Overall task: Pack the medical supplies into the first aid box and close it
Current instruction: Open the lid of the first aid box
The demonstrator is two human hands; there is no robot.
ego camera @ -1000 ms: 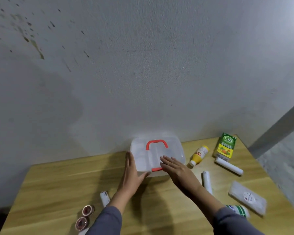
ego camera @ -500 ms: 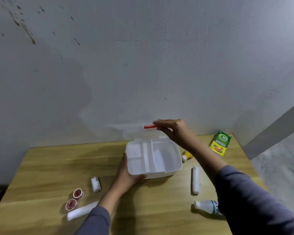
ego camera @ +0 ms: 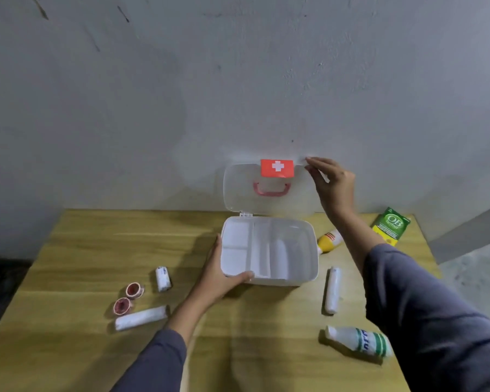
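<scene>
Holding the open box (ego camera: 269, 250) with my left hand (ego camera: 218, 275), right hand (ego camera: 330, 185) pinching its lid (ego camera: 244, 190), I count three rolls, two bottles.

Wooden table (ego camera: 82, 250) against stained grey wall (ego camera: 125, 108).

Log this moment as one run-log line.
box: open, nothing packed | lid: upright | left hand: holds box corner | right hand: at lid edge | supplies: on table
</scene>
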